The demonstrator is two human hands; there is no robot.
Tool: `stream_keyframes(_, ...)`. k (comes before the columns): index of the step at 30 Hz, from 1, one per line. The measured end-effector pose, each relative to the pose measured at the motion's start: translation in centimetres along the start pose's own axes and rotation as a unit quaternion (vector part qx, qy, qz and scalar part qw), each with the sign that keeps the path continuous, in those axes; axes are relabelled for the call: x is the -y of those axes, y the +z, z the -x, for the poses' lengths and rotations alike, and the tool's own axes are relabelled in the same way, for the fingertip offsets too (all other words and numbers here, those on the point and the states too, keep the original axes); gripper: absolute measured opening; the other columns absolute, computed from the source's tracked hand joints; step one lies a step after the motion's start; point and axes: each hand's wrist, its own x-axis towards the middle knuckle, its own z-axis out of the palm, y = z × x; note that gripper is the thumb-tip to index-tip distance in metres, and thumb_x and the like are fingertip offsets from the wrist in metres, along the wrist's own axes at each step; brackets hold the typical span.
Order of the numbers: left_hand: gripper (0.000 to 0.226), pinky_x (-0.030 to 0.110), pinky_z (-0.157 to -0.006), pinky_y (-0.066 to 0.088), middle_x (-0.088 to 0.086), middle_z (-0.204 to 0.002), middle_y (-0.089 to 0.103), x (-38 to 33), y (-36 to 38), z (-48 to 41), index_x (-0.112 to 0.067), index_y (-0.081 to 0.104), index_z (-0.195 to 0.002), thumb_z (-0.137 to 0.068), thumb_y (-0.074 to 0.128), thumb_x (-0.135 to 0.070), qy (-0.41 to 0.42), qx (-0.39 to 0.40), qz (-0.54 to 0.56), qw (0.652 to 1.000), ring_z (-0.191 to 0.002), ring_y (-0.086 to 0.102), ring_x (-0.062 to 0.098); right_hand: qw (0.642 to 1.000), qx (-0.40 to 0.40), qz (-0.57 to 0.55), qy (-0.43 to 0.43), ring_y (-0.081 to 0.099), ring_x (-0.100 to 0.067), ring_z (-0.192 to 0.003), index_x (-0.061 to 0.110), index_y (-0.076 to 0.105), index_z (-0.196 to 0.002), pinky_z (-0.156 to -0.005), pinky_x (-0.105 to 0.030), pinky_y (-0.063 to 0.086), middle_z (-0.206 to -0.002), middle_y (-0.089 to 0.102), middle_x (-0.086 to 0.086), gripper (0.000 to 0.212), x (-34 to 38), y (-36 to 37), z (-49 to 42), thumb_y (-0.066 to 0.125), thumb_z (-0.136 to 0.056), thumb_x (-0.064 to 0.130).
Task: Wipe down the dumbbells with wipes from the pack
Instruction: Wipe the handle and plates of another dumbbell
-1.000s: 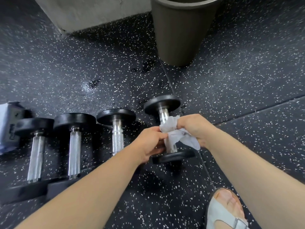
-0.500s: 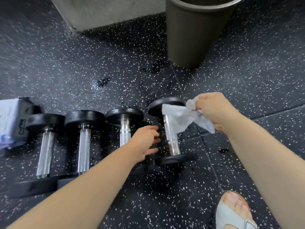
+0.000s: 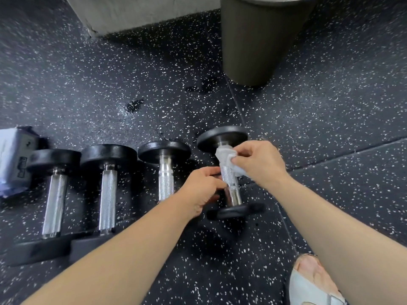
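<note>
Several black dumbbells with chrome handles lie side by side on the speckled rubber floor. On the rightmost dumbbell (image 3: 222,136), my right hand (image 3: 259,161) pinches a crumpled white wipe (image 3: 226,156) against the upper part of the handle. My left hand (image 3: 202,188) grips the same handle lower down, from the left. Beside it lie a third dumbbell (image 3: 164,150) and two more (image 3: 108,155) (image 3: 55,159) further left. The wipes pack (image 3: 13,159), pale blue and grey, sits at the far left edge.
A tall dark bin (image 3: 259,40) stands at the back right. A pale concrete block (image 3: 141,12) fills the top middle. My sandalled foot (image 3: 312,282) is at the bottom right. Dark wet spots (image 3: 134,105) mark the floor behind the dumbbells.
My right hand, which had lifted the wipe off the dumbbell, has come back down onto the upper handle. My left hand has closed round the lower handle again.
</note>
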Motion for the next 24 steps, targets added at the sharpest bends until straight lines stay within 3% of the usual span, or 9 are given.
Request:
stream_keyframes(1, 0.041, 0.031, -0.078, 0.048, 0.000, -0.099, 0.075, 0.2, 0.0, -0.1, -0.016, 0.064, -0.117, -0.081, 0.063, 0.005, 0.000, 0.000, -0.002, 1.000, -0.087, 0.064, 0.015, 1.000, -0.016, 0.002, 0.013, 0.065, -0.010, -0.085, 0.036, 0.068, -0.083, -0.080, -0.034, 0.052, -0.084, 0.070, 0.017, 0.001, 0.0, 0.4, -0.1, 0.068, -0.082, 0.036)
stream_keyframes(4, 0.044, 0.033, -0.079, 0.050, 0.005, -0.103, 0.074, 0.6, -0.3, -0.3, -0.016, 0.063, -0.120, -0.082, 0.063, 0.006, -0.003, 0.003, 0.001, 1.000, -0.089, 0.064, 0.018, 0.995, -0.053, -0.072, 0.042, 0.063, -0.014, -0.086, 0.030, 0.062, -0.088, -0.081, -0.038, 0.051, -0.086, 0.066, 0.014, 0.014, 0.1, 1.5, -0.7, 0.069, -0.080, 0.039)
stream_keyframes(9, 0.036, 0.044, -0.092, 0.051, 0.011, -0.105, 0.073, 0.8, -0.9, 0.3, -0.021, 0.065, -0.111, -0.084, 0.063, 0.004, 0.003, -0.001, -0.008, 1.000, -0.092, 0.065, 0.025, 0.988, -0.034, -0.146, 0.029, 0.054, -0.015, -0.069, 0.025, 0.056, -0.073, -0.073, -0.040, 0.056, -0.069, 0.056, 0.010, 0.017, 0.9, 2.5, -1.3, 0.067, -0.081, 0.016)
stream_keyframes(13, 0.029, 0.039, -0.081, 0.053, 0.016, -0.106, 0.072, 0.8, -1.7, 0.4, -0.017, 0.070, -0.104, -0.083, 0.066, 0.002, 0.013, -0.005, -0.030, 0.999, -0.085, 0.060, 0.022, 0.998, 0.045, -0.019, -0.047, 0.050, -0.010, -0.066, 0.028, 0.059, -0.066, -0.061, -0.025, 0.043, -0.071, 0.057, 0.009, 0.025, 0.4, 2.2, 0.9, 0.067, -0.079, 0.008)
stream_keyframes(16, 0.045, 0.025, -0.076, 0.051, 0.012, -0.108, 0.072, 1.0, -2.3, 0.5, -0.012, 0.065, -0.121, -0.079, 0.069, 0.004, 0.021, -0.009, -0.057, 0.998, -0.086, 0.062, 0.017, 0.988, 0.150, 0.000, -0.030, 0.049, -0.006, -0.060, 0.025, 0.065, -0.064, -0.055, -0.021, 0.040, -0.067, 0.058, 0.010, 0.023, -0.1, 2.0, 2.3, 0.073, -0.077, 0.008)
stream_keyframes(18, 0.053, 0.024, -0.081, 0.052, 0.009, -0.109, 0.071, 1.2, -2.4, 0.4, -0.011, 0.062, -0.127, -0.077, 0.069, 0.007, 0.017, -0.003, -0.055, 0.998, -0.090, 0.063, 0.016, 0.984, 0.177, 0.006, -0.020, 0.049, -0.003, -0.058, 0.025, 0.065, -0.061, -0.054, -0.019, 0.038, -0.064, 0.058, 0.012, 0.023, -0.1, 1.9, 2.6, 0.076, -0.075, 0.010)
stream_keyframes(21, 0.044, 0.018, -0.073, 0.051, 0.009, -0.108, 0.071, 1.2, -2.5, 0.6, -0.015, 0.065, -0.121, -0.081, 0.069, 0.002, 0.020, -0.009, -0.067, 0.997, -0.089, 0.058, 0.017, 0.995, 0.100, -0.020, -0.004, 0.050, -0.006, -0.060, 0.025, 0.063, -0.064, -0.053, -0.018, 0.039, -0.066, 0.057, 0.010, 0.025, 0.2, 2.1, 1.5, 0.070, -0.078, 0.005)
stream_keyframes(24, 0.043, 0.033, -0.082, 0.055, 0.010, -0.105, 0.072, 1.1, -2.3, 0.6, -0.020, 0.066, -0.121, -0.084, 0.066, 0.001, 0.013, -0.006, -0.058, 0.998, -0.081, 0.058, 0.020, 0.997, -0.011, -0.068, 0.041, 0.056, -0.018, -0.068, 0.017, 0.062, -0.072, -0.064, -0.030, 0.051, -0.072, 0.061, 0.002, 0.016, 0.9, 3.0, -0.8, 0.061, -0.084, 0.007)
